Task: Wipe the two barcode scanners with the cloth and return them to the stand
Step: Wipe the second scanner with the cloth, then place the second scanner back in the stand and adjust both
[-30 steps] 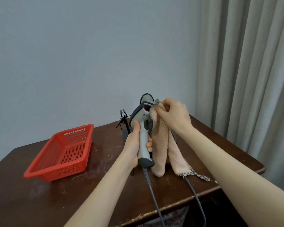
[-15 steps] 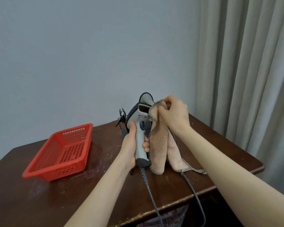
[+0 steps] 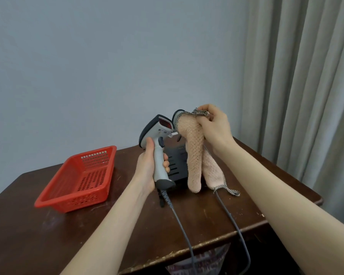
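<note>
Both hands are closed: left hand grips a scanner beside the stand, right hand pinches the cloth just above it

Grey scanner upright (red window up), second scanner behind hanging peach cloth, black stand

A dark wooden table carries everything. A red basket sits at its left. A black stand stands mid-table.
</note>
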Available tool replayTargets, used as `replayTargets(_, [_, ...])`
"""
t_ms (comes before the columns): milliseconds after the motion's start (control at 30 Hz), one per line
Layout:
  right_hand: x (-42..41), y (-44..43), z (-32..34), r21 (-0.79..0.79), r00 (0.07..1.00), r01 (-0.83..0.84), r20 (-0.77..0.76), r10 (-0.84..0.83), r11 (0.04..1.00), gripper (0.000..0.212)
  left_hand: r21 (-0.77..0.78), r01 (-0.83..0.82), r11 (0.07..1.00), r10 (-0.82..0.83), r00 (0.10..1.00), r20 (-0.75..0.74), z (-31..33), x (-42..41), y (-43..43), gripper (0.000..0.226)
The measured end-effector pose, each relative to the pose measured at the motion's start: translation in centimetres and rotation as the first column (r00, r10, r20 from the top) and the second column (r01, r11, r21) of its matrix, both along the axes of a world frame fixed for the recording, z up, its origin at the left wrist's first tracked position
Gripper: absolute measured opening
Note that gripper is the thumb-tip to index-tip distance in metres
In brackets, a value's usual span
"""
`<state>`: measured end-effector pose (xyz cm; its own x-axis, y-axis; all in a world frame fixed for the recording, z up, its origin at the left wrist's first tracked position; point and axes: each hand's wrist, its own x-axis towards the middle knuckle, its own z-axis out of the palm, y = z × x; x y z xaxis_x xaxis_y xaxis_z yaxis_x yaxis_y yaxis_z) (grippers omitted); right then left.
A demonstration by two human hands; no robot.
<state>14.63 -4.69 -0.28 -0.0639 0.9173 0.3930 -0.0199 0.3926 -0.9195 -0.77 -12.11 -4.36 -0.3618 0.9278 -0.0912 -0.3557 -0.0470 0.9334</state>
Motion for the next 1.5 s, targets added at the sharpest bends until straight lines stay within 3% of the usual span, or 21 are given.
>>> replayTargets(67, [-0.4, -0.2, -0.2, -0.135, 0.986, -0.123, -0.13, 0.106, 0.983, 0.025, 0.009, -0.029, 1.0, 0.029, 0.999, -0.043, 0.3, -0.5, -0.1, 0.052])
replayTargets(133, [-0.6, -0.6, -1.0, -0.219, 0.977, -0.194, -0.127, 0.169, 0.956, 0.023, 0.018, -0.057, 0.998, 0.059, 0.995, -0.086, 0.4, -1.0, -0.2, 0.052])
replayTargets(267, [-0.9, -2.0, -4.1, -0.272, 0.938, -0.192, 0.232, 0.258, 0.943, 0.028, 0.029, -0.093, 0.995, 0.096, 0.987, -0.13, 1.0, -1.7, -0.9, 0.047])
replayTargets(300, [-1.0, -2.3, -5.0, -0.259, 0.888, -0.182, 0.37, 0.272, 0.949, 0.029, 0.027, -0.1, 0.995, 0.102, 0.985, -0.137, 1.1, -1.8, -1.1, 0.047])
replayTargets(367, [-1.6, -2.7, -6.6, -0.211, 0.692, -0.201, 0.661, 0.292, 0.956, 0.031, 0.025, -0.105, 0.994, 0.108, 0.983, -0.148, 1.4, -2.1, -1.4, 0.046])
replayTargets(467, [-2.4, -2.9, -8.3, -0.197, 0.405, -0.266, 0.865, 0.295, 0.944, 0.039, 0.016, -0.098, 0.995, 0.1, 0.981, -0.168, 2.0, -2.1, -1.5, 0.042])
replayTargets(667, [-2.6, -2.8, -6.3, -0.213, 0.133, -0.305, 0.956, 0.263, 0.928, 0.054, -0.016, -0.091, 0.996, 0.086, 0.975, -0.204, 3.2, -1.6, -1.3, 0.037])
replayTargets(767, [-1.7, -2.9, -6.0, -0.314, 0.088, -0.36, 0.926, 0.367, 0.879, 0.076, -0.023, -0.084, 0.996, 0.077, 0.974, -0.213, 4.2, -1.5, -0.9, 0.038])
replayTargets(833, [-1.2, -3.2, -6.5, -0.405, 0.006, -0.327, 0.903, 0.43, 0.854, 0.089, -0.021, -0.079, 0.997, 0.072, 0.973, -0.22, 4.9, -1.4, -0.7, 0.036])
replayTargets(900, [-0.9, -3.4, -7.3, -0.373, -0.053, -0.282, 0.926, 0.374, 0.884, 0.085, -0.022, -0.074, 0.997, 0.067, 0.973, -0.221, 5.5, -1.2, -0.7, 0.031])
replayTargets(933, [-1.0, -3.4, -7.7, -0.331, -0.025, -0.271, 0.941, 0.337, 0.904, 0.071, -0.023, -0.068, 0.997, 0.062, 0.974, -0.219, 5.8, -1.1, -0.6, 0.029])
replayTargets(1000, [-1.2, -3.0, -8.2, -0.25, 0.153, -0.221, 0.946, 0.287, 0.943, 0.026, -0.028, -0.059, 0.998, 0.052, 0.975, -0.218, 6.0, -0.8, -0.5, 0.025])
replayTargets(1067, [-1.2, -3.0, -8.0, -0.28, 0.309, -0.186, 0.893, 0.327, 0.942, 0.02, -0.033, -0.056, 0.998, 0.048, 0.974, -0.221, 6.0, -0.6, -0.3, 0.02])
replayTargets(1100, [-1.1, -3.0, -7.6, -0.307, 0.301, -0.189, 0.886, 0.353, 0.933, 0.022, -0.036, -0.055, 0.998, 0.046, 0.975, -0.219, 6.0, -0.5, -0.2, 0.018])
replayTargets(1167, [-0.7, -3.2, -6.4, -0.231, 0.109, -0.199, 0.961, 0.256, 0.952, 0.038, -0.041, -0.054, 0.998, 0.044, 0.976, -0.214, 5.8, -0.4, -0.1, 0.017])
replayTargets(1200, [-0.7, -3.1, -5.9, -0.145, 0.095, -0.189, 0.982, 0.165, 0.971, 0.04, -0.045, -0.051, 0.998, 0.041, 0.976, -0.215, 5.7, -0.3, 0.1, 0.018])
replayTargets(1233, [-0.7, -3.0, -5.2, -0.074, 0.18, -0.167, 0.978, 0.104, 0.983, 0.039, -0.049, -0.049, 0.998, 0.037, 0.976, -0.215, 5.7, -0.2, 0.2, 0.02])
replayTargets(1300, [-1.0, -3.1, -3.4, 0.008, 0.52, -0.143, 0.851, 0.069, 0.99, 0.036, -0.054, -0.042, 0.998, 0.03, 0.978, -0.205, 5.8, 0.0, 0.5, 0.023])
replayTargets(1367, [-1.6, -3.5, -1.3, -0.077, 0.796, -0.264, 0.546, 0.262, 0.961, 0.038, -0.06, -0.033, 0.998, 0.022, 0.984, -0.176, 6.4, 0.1, 0.9, 0.02])
replayTargets(1433, [-2.1, -4.0, 0.5, -0.213, 0.82, -0.442, 0.297, 0.489, 0.871, 0.046, -0.078, -0.016, 0.997, 0.004, 0.987, -0.161, 7.3, 0.1, 1.4, 0.019])
replayTargets(1500, [-2.8, -3.8, 1.4, -0.231, 0.763, -0.493, 0.348, 0.544, 0.839, 0.054, -0.089, -0.024, 0.996, 0.008, 0.984, -0.176, 8.3, 0.0, 1.9, 0.024])
